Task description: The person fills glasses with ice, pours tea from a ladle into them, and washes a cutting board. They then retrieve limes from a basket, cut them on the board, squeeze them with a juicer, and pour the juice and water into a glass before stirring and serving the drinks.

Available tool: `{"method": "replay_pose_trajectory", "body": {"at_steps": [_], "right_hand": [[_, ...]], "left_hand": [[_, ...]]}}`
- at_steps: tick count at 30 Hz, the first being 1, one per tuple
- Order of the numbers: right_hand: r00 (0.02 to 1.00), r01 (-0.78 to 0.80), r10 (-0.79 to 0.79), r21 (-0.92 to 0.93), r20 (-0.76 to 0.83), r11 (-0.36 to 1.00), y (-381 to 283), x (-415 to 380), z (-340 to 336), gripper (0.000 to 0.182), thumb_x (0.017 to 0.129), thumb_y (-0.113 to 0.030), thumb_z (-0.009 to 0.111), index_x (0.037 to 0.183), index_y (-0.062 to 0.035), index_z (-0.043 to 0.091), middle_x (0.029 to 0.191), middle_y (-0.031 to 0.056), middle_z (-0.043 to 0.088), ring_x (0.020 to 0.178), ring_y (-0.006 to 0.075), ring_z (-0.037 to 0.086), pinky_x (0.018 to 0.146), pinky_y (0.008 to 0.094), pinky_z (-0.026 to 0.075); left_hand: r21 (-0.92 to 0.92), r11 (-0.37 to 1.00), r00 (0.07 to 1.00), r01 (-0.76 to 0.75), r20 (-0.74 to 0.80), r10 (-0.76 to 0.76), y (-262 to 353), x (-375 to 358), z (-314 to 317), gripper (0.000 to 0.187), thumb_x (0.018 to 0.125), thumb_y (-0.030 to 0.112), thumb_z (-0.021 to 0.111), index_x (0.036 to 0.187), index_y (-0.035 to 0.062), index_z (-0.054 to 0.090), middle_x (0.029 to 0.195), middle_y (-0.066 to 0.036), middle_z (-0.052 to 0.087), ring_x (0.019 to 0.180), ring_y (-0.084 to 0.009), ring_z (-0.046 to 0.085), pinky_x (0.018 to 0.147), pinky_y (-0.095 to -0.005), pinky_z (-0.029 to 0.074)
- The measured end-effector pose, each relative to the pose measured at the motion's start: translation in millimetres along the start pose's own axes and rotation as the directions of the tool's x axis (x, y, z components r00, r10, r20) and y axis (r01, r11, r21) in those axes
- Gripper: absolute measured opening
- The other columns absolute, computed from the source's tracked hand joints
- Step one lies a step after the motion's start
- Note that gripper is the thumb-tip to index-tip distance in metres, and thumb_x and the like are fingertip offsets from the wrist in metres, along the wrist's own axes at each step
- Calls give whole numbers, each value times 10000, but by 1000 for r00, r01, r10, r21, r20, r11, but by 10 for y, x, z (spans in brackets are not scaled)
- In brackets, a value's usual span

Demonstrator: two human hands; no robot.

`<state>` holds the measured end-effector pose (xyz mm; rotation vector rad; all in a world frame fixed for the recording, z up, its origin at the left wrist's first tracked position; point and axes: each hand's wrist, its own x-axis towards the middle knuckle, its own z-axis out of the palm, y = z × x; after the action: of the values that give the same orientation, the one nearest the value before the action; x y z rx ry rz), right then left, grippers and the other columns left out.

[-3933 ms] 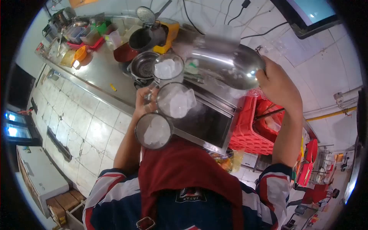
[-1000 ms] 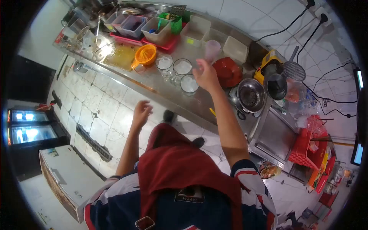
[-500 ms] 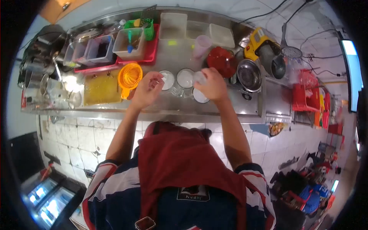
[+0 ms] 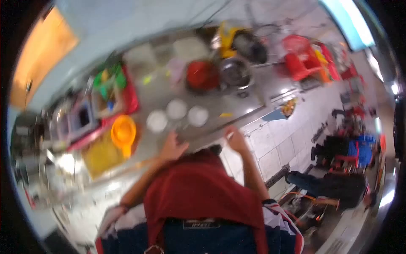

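Note:
The view is smeared by motion. Three round glasses with white contents, the left glass, the back glass and the right glass, stand close together on the steel counter. My left hand is at the counter's front edge, just below the left glass, thumb apart from the fingers and nothing visible in it. Off the front edge, to the right of the glasses, is my right hand, its fingers curled; blur hides whether they hold anything. An orange citrus juicer sits left of the glasses.
Behind the glasses stand a red bowl and a metal bowl. A yellow board and plastic containers line the left side. A red basket is at the right, and people are farther off.
My view has turned and tilted. Both hands have drawn back from the glasses toward my body. The clear cup earlier in my right hand is no longer visible there.

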<state>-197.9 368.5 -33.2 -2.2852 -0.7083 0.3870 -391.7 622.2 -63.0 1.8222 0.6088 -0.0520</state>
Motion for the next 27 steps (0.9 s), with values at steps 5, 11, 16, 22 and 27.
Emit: {"method": "replay_pose_trajectory", "body": {"at_steps": [5, 11, 16, 22, 27], "right_hand": [[838, -87, 120, -87, 532, 992, 343, -586, 507, 255, 833, -275, 606, 914, -34, 626, 870, 135, 660, 809, 251, 624, 714, 387, 494], [829, -160, 152, -32, 539, 987, -67, -556, 342, 493, 829, -357, 624, 1179, -17, 553, 1027, 229, 648, 970, 370, 632, 832, 436, 494], [952, 11, -50, 128, 302, 992, 23, -120, 424, 742, 797, -308, 710, 1393, -45, 355, 1239, 200, 545, 1048, 292, 592, 864, 401, 486], [950, 179, -207, 133, 235, 975, -365, 482, 362, 940, 749, -359, 748, 1447, -2, 231, 1383, 243, 397, 1196, 354, 496, 1003, 407, 415], [965, 222, -237, 133, 114, 966, -486, 582, 476, 958, 700, -404, 781, 1423, -17, 285, 1385, 215, 401, 1298, 382, 368, 1093, 421, 316]], "left_hand": [[73, 984, 939, -163, -293, 177, -176, 291, 316, 743, 803, 294, 702, 1364, -55, 362, 1305, -259, 446, 1198, -388, 453, 1029, -435, 357], [143, 987, 960, 79, -276, -37, 283, 335, 86, 603, 809, 317, 691, 1252, -54, 517, 971, -184, 606, 845, -277, 591, 749, -394, 469], [166, 986, 961, 8, -274, 38, 263, 286, 83, 575, 814, 344, 675, 1207, -57, 550, 788, -147, 613, 746, -291, 593, 691, -431, 460], [488, 871, 834, -60, -454, 312, -149, 296, 317, 526, 828, 359, 651, 1165, -36, 569, 1070, -247, 592, 1006, -368, 578, 824, -466, 470], [-2, 952, 830, -307, -490, 267, -802, 639, 367, 447, 820, 229, 707, 1168, -13, 564, 1172, -208, 565, 1064, -274, 559, 816, -417, 495]]}}
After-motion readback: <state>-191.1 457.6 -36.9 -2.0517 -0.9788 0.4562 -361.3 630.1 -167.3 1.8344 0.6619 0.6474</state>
